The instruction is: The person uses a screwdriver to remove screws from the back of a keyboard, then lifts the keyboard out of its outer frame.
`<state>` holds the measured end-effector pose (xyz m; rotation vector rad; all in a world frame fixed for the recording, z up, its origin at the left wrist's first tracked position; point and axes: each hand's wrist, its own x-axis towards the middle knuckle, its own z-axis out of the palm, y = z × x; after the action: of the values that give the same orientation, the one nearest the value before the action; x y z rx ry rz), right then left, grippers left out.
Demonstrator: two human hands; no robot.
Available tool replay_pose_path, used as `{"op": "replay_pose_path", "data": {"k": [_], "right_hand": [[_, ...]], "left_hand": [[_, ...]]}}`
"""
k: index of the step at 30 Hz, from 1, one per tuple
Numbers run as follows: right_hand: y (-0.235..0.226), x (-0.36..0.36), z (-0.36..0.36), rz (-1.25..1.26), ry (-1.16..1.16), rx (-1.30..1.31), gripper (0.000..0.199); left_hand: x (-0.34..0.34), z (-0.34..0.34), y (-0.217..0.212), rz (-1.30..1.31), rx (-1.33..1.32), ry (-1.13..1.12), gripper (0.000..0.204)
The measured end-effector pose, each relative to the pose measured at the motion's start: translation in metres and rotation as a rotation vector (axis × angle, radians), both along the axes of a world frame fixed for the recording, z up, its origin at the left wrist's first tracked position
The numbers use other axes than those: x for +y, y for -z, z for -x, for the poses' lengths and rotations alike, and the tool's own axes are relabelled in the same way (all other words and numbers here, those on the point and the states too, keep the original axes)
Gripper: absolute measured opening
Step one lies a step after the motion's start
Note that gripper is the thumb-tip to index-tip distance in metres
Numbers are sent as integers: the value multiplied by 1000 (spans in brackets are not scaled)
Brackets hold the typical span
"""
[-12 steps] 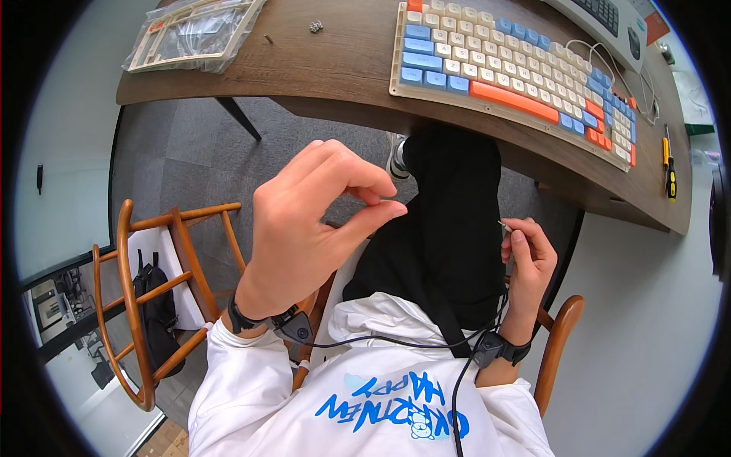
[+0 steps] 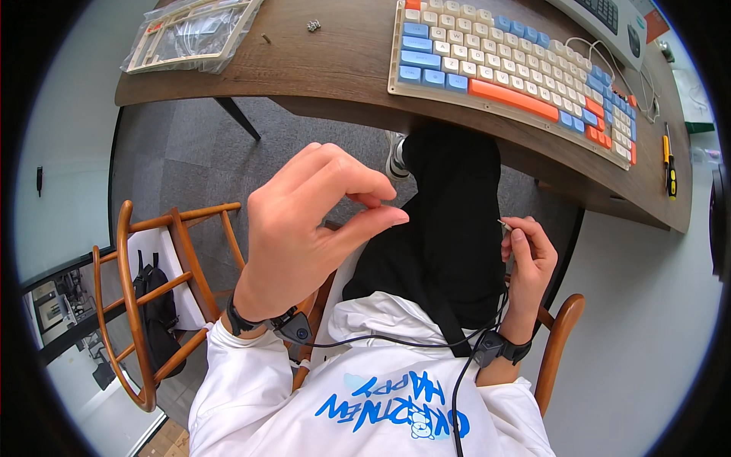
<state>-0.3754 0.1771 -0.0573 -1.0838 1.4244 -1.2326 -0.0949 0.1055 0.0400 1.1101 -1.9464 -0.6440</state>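
Note:
My left hand (image 2: 304,221) hangs over my lap in front of the desk, thumb and fingers curled together in a pinch. Whatever may be between the fingertips is too small or hidden to make out. Lower at the right, beside my black-trousered leg, my right hand (image 2: 527,247) is closed on a small thin metal piece (image 2: 503,225) that sticks out past the fingertips; its exact kind is not clear. On the desk beyond lies a keyboard (image 2: 487,103) with cream, blue and orange keycaps, touched by neither hand.
The brown desk (image 2: 327,68) bears a clear bag with a cream frame (image 2: 221,57), a small pile of metal parts (image 2: 314,26), a short brass-coloured piece (image 2: 266,38), yellow-black screwdrivers (image 2: 670,171) and a box (image 2: 609,30). A wooden chair (image 2: 129,305) stands left. Black cables join my wrist straps.
My left thumb has dropped slightly away from the index fingertip. My right hand stays almost still with the metal piece.

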Motion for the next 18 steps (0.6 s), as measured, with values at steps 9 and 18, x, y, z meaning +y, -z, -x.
{"op": "replay_pose_path", "data": {"k": [9, 18], "right_hand": [[0, -1, 0, 0, 1, 3, 17], [0, -1, 1, -2, -1, 2, 17]], "left_hand": [[1, 0, -6, 115, -132, -31, 28], [-18, -19, 4, 108, -239, -128, 24]]}}
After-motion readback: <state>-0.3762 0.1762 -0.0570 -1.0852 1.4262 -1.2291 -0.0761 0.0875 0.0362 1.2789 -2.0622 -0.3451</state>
